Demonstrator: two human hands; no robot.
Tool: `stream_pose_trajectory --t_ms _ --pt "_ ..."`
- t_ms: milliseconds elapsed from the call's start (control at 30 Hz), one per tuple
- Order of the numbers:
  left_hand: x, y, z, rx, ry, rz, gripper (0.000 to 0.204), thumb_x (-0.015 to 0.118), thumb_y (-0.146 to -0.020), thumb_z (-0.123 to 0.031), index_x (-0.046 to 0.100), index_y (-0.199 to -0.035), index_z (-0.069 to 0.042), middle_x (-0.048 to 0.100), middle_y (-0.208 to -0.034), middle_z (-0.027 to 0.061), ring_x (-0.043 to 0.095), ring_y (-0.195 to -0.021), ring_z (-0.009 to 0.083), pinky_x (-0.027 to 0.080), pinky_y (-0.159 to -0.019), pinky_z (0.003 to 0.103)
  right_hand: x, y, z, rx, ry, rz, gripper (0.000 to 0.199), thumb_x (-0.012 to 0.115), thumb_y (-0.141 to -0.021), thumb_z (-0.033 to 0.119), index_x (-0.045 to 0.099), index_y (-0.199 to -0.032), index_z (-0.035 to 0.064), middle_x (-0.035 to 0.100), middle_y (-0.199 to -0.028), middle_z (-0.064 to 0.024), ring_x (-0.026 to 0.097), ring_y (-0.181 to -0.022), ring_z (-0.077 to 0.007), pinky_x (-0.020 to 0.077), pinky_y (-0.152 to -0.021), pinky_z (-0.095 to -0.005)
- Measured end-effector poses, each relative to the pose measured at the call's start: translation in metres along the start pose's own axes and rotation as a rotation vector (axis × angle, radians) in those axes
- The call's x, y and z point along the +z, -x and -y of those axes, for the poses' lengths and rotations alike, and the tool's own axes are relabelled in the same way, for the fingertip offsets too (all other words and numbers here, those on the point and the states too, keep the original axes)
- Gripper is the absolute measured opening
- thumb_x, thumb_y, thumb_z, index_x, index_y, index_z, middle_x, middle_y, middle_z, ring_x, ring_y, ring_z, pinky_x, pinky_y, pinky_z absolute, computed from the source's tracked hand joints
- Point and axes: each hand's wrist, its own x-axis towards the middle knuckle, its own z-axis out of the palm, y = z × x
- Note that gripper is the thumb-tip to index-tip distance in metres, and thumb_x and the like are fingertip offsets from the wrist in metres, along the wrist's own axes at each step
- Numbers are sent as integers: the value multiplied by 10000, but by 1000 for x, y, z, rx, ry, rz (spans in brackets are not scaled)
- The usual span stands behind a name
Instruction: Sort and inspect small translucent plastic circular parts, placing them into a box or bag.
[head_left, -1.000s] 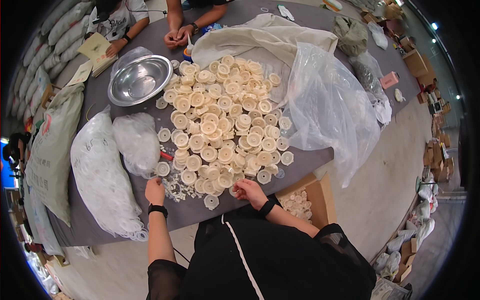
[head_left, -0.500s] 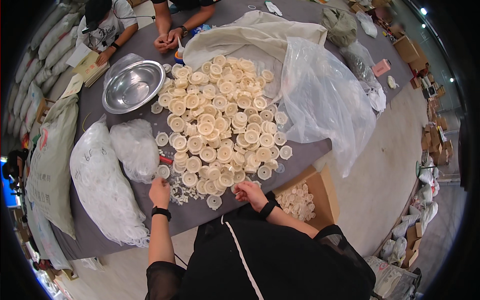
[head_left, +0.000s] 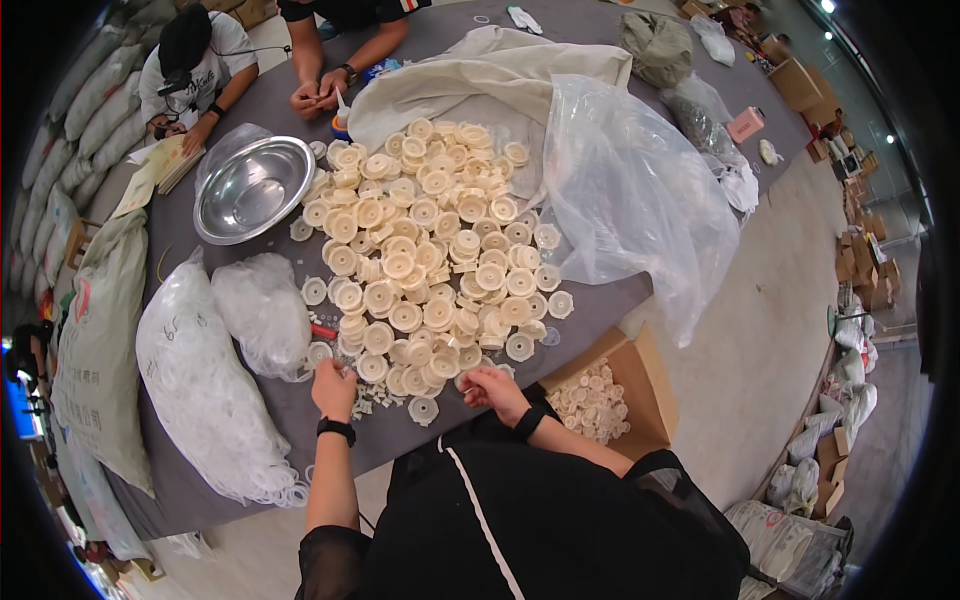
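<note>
A heap of cream round plastic parts with notched rims (head_left: 405, 262) covers the middle of the grey-covered table. At its near left edge my left hand (head_left: 333, 388) is closed in a pinch over small white pieces (head_left: 375, 398); whatever its fingertips hold is too small to make out. My right hand (head_left: 494, 392) curls its fingers at the heap's near edge, around a cream round plastic part (head_left: 462, 381) that is mostly hidden. Between the hands, a single paler round part (head_left: 423, 410) lies flat near the table edge.
Clear bags of white rings (head_left: 205, 385) lie left, a steel basin (head_left: 252, 190) beyond them. Clear plastic sheeting (head_left: 640, 200) hangs over the table's right edge. A cardboard box of similar parts (head_left: 650, 385) stands at my right. Two people (head_left: 200, 70) work across the table.
My left hand has moved slightly right, over the small white pieces. My right hand stays near the heap's edge. The whole view has shifted a little.
</note>
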Motion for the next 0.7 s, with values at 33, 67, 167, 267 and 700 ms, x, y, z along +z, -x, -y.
stream_pose_trajectory --t_ms 33,67,167,267,700 --pt "-5 6 -1 -62 121 -19 136 587 -651 -140 526 -742 -59 516 -748 83 542 -679 259 429 -612 359 1 0 1 -1 27 20 187 485 -848 231 548 -884 59 587 -781 -22 558 -610 -84 456 -569 -209" --pt "-9 12 -4 -29 176 -63 130 592 -661 -112 533 -761 -53 506 -724 60 526 -662 209 423 -610 317 3 0 3 -3 54 41 185 490 -849 216 551 -904 51 587 -790 -26 557 -621 -78 457 -577 -204" --pt "-23 34 -28 -8 538 -34 153 611 -661 -72 547 -798 -46 511 -717 52 512 -647 169 406 -592 273 19 2 11 5 150 154 199 510 -840 204 555 -944 40 587 -789 -29 552 -617 -74 455 -575 -201" --pt "-52 59 -77 162 617 21 179 620 -654 -24 553 -820 -39 522 -724 54 508 -648 155 386 -572 246 41 4 17 5 169 247 228 534 -829 212 555 -972 35 591 -784 -24 553 -619 -73 451 -571 -196" --pt "-42 92 -92 134 818 159 141 581 -707 26 571 -842 -12 550 -768 35 518 -657 116 398 -592 216 53 1 21 20 173 427 293 533 -834 198 528 -1058 9 596 -780 -34 573 -639 -88 466 -588 -198"
